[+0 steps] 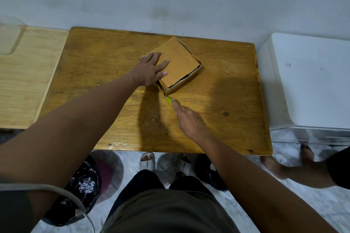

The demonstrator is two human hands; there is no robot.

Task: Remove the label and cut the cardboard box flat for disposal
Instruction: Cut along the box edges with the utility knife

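Observation:
A small brown cardboard box [179, 64] lies on the wooden table [106, 85], turned diagonally, its top panel partly split from the sides along the near edges. My left hand [151, 70] rests flat on the box's left part, fingers spread, pressing it down. My right hand [189, 121] grips a cutter with a green handle [169, 100]. The cutter's tip meets the box's nearest corner. No label is visible on the box.
A lighter wooden surface [24, 81] adjoins the table on the left. A white appliance [310, 81] stands to the right. Small crumbs [226, 72] lie on the table. Another person's foot and leg [295, 170] are on the floor at the right.

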